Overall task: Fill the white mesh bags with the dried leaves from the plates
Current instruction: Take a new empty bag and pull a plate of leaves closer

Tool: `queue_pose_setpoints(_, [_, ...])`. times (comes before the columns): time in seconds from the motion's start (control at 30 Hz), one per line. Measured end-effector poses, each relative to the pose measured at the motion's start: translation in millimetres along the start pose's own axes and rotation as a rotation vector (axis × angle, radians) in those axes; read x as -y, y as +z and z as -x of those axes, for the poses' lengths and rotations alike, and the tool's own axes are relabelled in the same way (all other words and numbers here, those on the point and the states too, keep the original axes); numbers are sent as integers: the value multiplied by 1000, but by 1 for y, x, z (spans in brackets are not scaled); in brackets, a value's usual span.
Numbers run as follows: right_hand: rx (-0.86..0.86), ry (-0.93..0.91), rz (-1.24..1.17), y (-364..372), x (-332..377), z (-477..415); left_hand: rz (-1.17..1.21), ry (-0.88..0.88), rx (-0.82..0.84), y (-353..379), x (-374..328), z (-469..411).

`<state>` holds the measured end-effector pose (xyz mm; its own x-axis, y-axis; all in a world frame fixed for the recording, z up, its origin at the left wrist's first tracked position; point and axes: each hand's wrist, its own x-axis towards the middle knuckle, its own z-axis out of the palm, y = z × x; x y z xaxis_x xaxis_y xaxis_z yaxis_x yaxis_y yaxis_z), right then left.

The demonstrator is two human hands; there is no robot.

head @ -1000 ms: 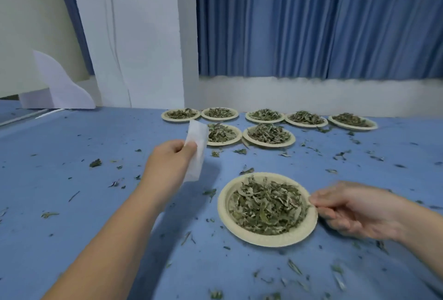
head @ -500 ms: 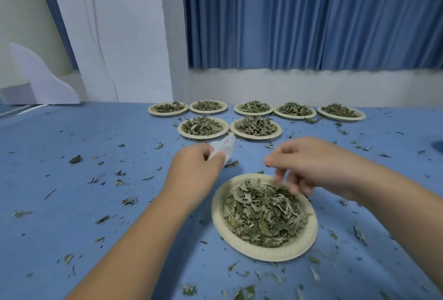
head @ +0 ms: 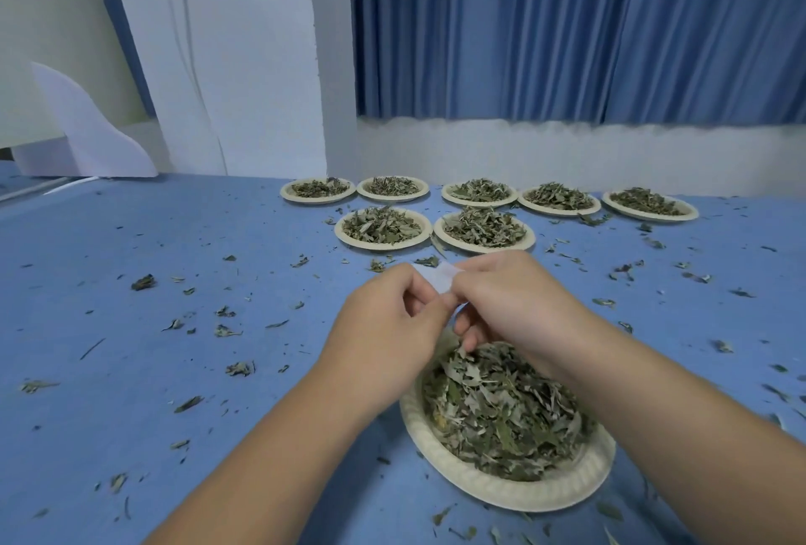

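One small white mesh bag (head: 441, 280) is held between both hands, in the air over the far rim of the nearest plate. The left hand (head: 384, 326) grips the bag's left side with thumb and curled fingers. The right hand (head: 519, 304) pinches its right side, its fingers curling down towards the leaves. Only a short strip of the bag shows between the knuckles (fingers hide the rest, so it is unclear whether its mouth is open).

Directly below, close to the near edge of the blue table (head: 131, 370) and right of centre, sits a pale paper plate (head: 501, 490) heaped with dried green leaves (head: 501, 413). Two bare forearms reach in from the near edge, and the right one crosses over the plate's right side.

Towards the far edge, a pair of leaf-filled plates (head: 384, 227) stands side by side. Behind them, a row of five plates (head: 479, 191) runs along the far edge. Leaf crumbs (head: 237, 368) lie scattered across the table.

Beyond the far edge hangs a blue curtain (head: 567, 30), with a white pillar (head: 244, 56) to its left. A white curved board (head: 87, 130) stands at the far left corner.
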<state>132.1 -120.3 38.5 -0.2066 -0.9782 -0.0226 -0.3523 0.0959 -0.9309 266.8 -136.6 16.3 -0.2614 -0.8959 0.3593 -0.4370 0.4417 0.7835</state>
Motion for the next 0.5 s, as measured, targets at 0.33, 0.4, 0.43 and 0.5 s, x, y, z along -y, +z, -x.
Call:
queue_pose_setpoints(0.33, [0, -176, 348, -7, 12, 10, -457, 176, 91, -18, 3, 0])
queue_pose_setpoints(0.4, [39, -158, 397, -7, 14, 13, -516, 145, 56, -20, 2, -1])
queue_pose_setpoints(0.43, [53, -151, 428, -7, 15, 14, -516, 121, 6, -22, 2, -1])
queue_pose_setpoints(0.5, [68, -150, 475, -8, 15, 15, -486, 107, -80, -25, 3, -1])
